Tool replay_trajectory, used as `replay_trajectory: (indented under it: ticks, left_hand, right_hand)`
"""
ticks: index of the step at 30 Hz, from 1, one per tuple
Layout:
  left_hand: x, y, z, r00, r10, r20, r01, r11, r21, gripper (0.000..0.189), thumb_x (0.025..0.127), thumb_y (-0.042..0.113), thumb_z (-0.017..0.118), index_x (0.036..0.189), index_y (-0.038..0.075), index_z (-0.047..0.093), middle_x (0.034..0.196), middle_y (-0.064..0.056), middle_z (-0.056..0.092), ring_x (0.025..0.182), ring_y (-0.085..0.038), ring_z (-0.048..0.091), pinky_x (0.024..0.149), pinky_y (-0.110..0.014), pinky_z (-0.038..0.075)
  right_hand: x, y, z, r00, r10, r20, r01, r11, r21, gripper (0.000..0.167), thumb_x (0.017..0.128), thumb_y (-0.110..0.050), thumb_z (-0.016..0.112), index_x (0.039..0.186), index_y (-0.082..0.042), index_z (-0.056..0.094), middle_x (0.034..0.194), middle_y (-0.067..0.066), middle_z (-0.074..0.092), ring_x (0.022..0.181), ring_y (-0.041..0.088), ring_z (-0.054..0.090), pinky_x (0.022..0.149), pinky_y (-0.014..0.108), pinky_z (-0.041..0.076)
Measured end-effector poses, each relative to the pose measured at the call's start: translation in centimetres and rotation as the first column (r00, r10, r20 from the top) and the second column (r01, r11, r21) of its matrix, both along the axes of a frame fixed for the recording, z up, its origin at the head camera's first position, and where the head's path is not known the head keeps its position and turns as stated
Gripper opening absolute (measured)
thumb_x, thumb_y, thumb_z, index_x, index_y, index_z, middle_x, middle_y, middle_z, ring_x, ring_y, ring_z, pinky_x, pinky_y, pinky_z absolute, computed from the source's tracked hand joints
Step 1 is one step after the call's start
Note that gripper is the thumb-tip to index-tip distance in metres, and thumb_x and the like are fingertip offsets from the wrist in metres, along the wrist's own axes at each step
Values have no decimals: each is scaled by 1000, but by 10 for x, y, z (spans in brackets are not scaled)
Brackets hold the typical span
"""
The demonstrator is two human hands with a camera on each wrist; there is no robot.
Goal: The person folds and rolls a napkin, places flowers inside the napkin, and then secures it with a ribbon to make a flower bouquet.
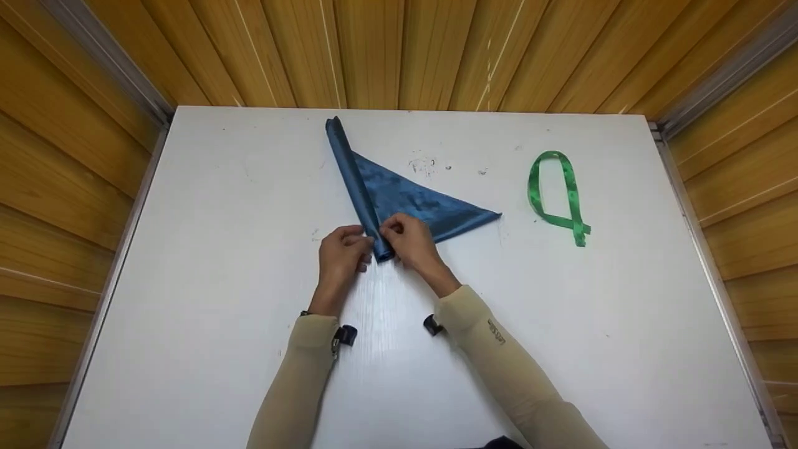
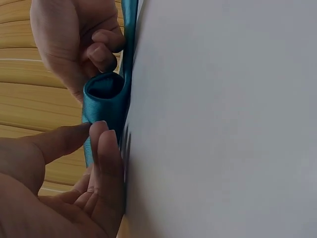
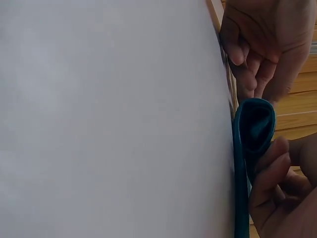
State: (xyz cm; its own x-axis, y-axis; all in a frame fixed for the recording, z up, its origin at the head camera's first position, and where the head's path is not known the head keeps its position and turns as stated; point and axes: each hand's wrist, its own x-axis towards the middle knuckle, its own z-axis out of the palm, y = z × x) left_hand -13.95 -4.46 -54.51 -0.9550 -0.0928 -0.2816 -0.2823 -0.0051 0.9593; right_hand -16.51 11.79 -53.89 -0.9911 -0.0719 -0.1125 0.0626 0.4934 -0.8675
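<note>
Wood-look panels (image 1: 368, 50) wall in a white table (image 1: 187, 312) in the head view. A shiny blue cloth (image 1: 405, 193) lies near its middle, its left side wound into a slim roll (image 1: 352, 174), the remaining flap spreading rightward to a point. At the roll's near end, the left hand (image 1: 341, 254) and right hand (image 1: 411, 243) face each other, fingers bent and nearly closed, holding the roll between them. A looped green ribbon (image 1: 572, 187) lies well apart on the right. Rolling up the cloth appears to be the step in hand; the next move seems to call for even pressure along the roll, lest its far end, which no hand touches, slacken or skew. A dark shape (image 1: 502, 443) at the bottom edge is cut off and unclear.

From the left wrist, the roll's hollow end shows, left thumb and fingertips against its side; how firmly they pinch, I cannot tell.

From the right wrist, the right fingertips press the opposite side, partly hiding it, and the hand runs out of frame. The layers inside are too dark to count.
</note>
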Motion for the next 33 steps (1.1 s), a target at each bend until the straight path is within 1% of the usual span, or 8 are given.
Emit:
replay_trajectory:
  ticks: [3, 5, 9, 14, 19, 25, 27, 33]
  left_hand:
    - [0, 2, -2, 1000, 3, -22, -2, 999, 51, 40, 95, 2, 73, 133, -6, 64, 95, -15, 76, 61, -18, 65, 51, -26, 53]
    - [0, 3, -3, 1000, 6, -27, -4, 998, 56, 36, 96, 2, 74, 130, -6, 66, 96, -16, 76, 61, -18, 64, 51, -26, 53]
    - [1, 4, -2, 1000, -3, -19, 2, 1000, -11, 25, 97, 1, 72, 121, -4, 72, 96, -16, 74, 62, -18, 65, 51, -25, 53]
    - [1, 7, 1, 1000, 4, 16, -2, 996, -86, 36, 94, 2, 73, 130, -2, 67, 98, -13, 75, 64, -19, 68, 50, -25, 52]
    - [0, 10, 0, 1000, -4, 21, 4, 1000, -2, 40, 93, 3, 73, 131, -5, 66, 98, -15, 76, 62, -19, 66, 50, -26, 51]
    - [0, 11, -2, 1000, 2, -19, 0, 997, 81, 35, 94, 4, 77, 128, -3, 70, 98, -15, 75, 61, -19, 63, 51, -27, 52]
    - [1, 12, -2, 999, -11, -38, 13, 999, 45, 32, 95, 4, 76, 126, -2, 71, 98, -15, 74, 61, -18, 63, 51, -27, 52]
    - [0, 13, -1, 998, -32, -48, 26, 991, -130, 29, 95, -2, 73, 124, 0, 74, 100, -12, 74, 63, -19, 68, 49, -24, 52]
  right_hand:
    - [1, 2, -1, 999, 11, 41, -7, 996, -87, 21, 106, -26, 70, 110, -6, 73, 86, 4, 73, 44, 12, 50, 44, 27, 43]
    - [2, 2, -2, 999, 16, 46, -10, 994, -110, 24, 105, -29, 71, 110, -5, 72, 87, 4, 73, 44, 12, 51, 44, 27, 44]
    - [1, 4, -2, 1000, 19, -1, -19, 1000, -21, 19, 102, -23, 75, 106, -5, 74, 93, 5, 73, 66, 13, 60, 62, 29, 50]
    - [-1, 5, 0, 999, -15, -28, 17, 997, 79, 16, 100, -18, 78, 107, -4, 75, 97, 8, 72, 89, 21, 66, 80, 35, 52]
    - [-2, 6, 0, 1000, -24, 6, 23, 999, 27, 12, 103, -16, 73, 105, -4, 73, 92, 7, 72, 75, 19, 63, 69, 32, 49]
    - [-1, 7, -3, 999, 5, 49, -1, 997, -80, 25, 105, -26, 69, 112, -3, 73, 96, 6, 75, 59, 12, 56, 56, 27, 45]
    - [-1, 8, -3, 999, 5, 38, -3, 998, -55, 25, 104, -26, 71, 113, -3, 73, 97, 7, 75, 60, 13, 56, 57, 28, 47]
    - [-1, 11, -1, 1000, -18, -23, 19, 997, 79, 22, 100, -20, 76, 113, -1, 75, 103, 10, 72, 92, 21, 65, 82, 36, 52]
